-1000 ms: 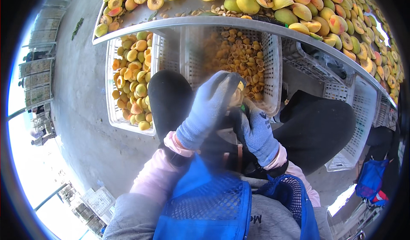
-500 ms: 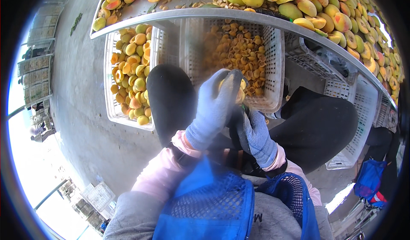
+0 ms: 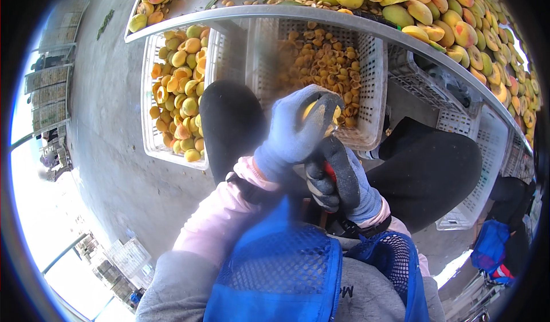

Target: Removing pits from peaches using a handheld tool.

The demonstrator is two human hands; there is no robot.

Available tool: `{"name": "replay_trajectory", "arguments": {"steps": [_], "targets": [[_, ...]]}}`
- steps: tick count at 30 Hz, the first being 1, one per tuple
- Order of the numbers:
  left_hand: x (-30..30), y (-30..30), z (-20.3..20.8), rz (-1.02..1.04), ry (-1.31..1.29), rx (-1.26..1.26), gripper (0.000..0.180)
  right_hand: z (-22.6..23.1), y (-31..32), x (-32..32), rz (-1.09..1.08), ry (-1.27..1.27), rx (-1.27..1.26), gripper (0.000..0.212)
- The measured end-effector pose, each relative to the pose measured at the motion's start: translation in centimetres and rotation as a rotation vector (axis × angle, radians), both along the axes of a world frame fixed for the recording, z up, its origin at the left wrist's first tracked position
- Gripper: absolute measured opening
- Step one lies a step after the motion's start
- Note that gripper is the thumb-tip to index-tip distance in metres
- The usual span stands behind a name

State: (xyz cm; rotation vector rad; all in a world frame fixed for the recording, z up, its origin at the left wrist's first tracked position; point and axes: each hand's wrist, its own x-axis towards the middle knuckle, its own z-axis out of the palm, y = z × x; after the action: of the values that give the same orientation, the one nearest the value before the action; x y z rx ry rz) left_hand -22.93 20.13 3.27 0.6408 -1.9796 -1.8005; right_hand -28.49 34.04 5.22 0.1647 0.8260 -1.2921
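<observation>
My left hand [image 3: 292, 130], in a blue-grey knit glove with a dark palm, curls around a yellow peach [image 3: 310, 109]. Only strips of the fruit show between the fingers. Just below it, my right hand [image 3: 345, 180], gloved the same way, is closed on a tool with a red handle [image 3: 330, 171]. The tool's working end sits against or close to the peach and cannot be made out. Both hands are over my lap, in front of a white crate [image 3: 375, 93] that holds many small orange-yellow fruit pieces.
A metal-edged table [image 3: 269, 12] crosses the far side, heaped with peaches [image 3: 452, 30], many cut open, plus loose pits [image 3: 309, 2]. At the left stands a white crate [image 3: 150, 133] of peach halves. Other crates [image 3: 478, 167] are at the right, near another person's blue garment [image 3: 491, 243].
My right hand has turned, so its dark fingers and the red handle now show. The left hand has moved slightly right and rolled, still around the peach.
</observation>
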Motion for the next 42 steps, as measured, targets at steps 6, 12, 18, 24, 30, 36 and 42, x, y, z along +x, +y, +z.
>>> {"name": "replay_trajectory", "arguments": {"steps": [6,12,18,24,30,36,42], "targets": [[-1.2,-0.5,-1.7,-0.241,-0.003,0.14,0.036,-2.6,-0.2,0.7,-0.164,-1.103,-0.484,0.047],[-0.6,2.1,-2.3,0.197,0.15,1.159,0.04,-3.9,-0.7,0.9,-0.183,-1.032,-0.703,0.043],[4.3,-2.2,-1.1,0.481,-0.098,-0.315,0.035,-7.6,-0.7,0.1,-0.23,-1.08,-0.545,0.049],[17.6,-15.0,-4.2,0.807,-1.151,-0.779,0.053,-7.2,-1.9,0.1,-0.198,-0.942,-0.427,0.048],[-1.0,-14.8,3.8,0.566,-0.402,-0.853,0.031,-6.7,-2.5,-1.1,-0.198,-0.661,-0.134,0.041],[-6.2,-29.6,-0.6,0.3,-0.913,-1.03,0.06,-7.4,-2.4,-2.1,-0.274,-0.537,0.002,0.041],[-6.1,-17.8,2.6,0.215,-0.223,-0.549,0.036,-2.8,-4.2,-3.8,-0.264,0.026,0.275,0.042]]}}
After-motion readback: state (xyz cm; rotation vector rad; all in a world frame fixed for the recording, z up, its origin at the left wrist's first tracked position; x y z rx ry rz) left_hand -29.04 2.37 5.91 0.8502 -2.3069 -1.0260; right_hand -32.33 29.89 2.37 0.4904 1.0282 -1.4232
